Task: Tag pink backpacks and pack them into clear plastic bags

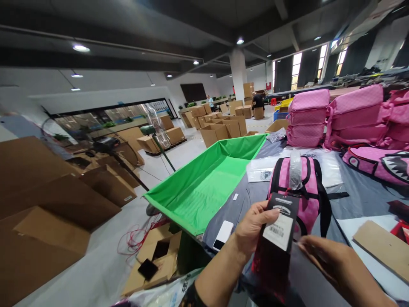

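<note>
My left hand [252, 228] is closed on a black hang tag [281, 234] with a white barcode label, thumb across its front. The tag's lower part looks reddish and blurred. Close to its right edge, my right hand [335, 262] has its fingers drawn together in a pinch; motion blur hides what is between them. Behind the tag, a pink backpack [309, 170] with black straps stands on the dark-covered table [361, 204]. Its top handle is wrapped in clear plastic [295, 168].
More pink bags [356, 115] stand stacked at the back right, beside a shark-mouth pink bag [377, 164]. A green fabric bin [198, 187] adjoins the table's left side. A white phone-like device [223, 234] lies nearby. Cardboard boxes [64, 200] fill the floor at left.
</note>
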Tool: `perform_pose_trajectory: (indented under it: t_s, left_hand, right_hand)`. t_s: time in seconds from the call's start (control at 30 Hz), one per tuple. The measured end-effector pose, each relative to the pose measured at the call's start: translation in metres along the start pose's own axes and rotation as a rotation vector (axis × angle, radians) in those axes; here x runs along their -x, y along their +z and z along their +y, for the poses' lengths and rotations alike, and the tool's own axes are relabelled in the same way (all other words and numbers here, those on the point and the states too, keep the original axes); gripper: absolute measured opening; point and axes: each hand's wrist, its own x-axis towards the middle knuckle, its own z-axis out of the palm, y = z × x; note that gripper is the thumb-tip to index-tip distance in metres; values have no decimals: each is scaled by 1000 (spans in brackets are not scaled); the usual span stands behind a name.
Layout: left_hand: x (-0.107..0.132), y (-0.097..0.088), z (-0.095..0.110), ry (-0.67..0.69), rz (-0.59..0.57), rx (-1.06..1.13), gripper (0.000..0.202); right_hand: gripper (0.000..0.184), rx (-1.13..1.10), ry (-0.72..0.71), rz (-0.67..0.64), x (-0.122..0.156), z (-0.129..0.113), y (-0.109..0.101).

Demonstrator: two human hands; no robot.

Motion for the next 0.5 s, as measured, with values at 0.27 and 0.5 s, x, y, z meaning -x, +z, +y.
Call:
perform_pose_trajectory:
  t_s: [0.27,0.5]
  left_hand:
    - [2,-3,-34,57,-196,-288,49]
    - [-5,-43,-65,474,-188,-1181,43]
  right_hand:
    - [35,439,-71,357,-53,3,-4]
    - [32,450,-2,385,-42,13,-3]
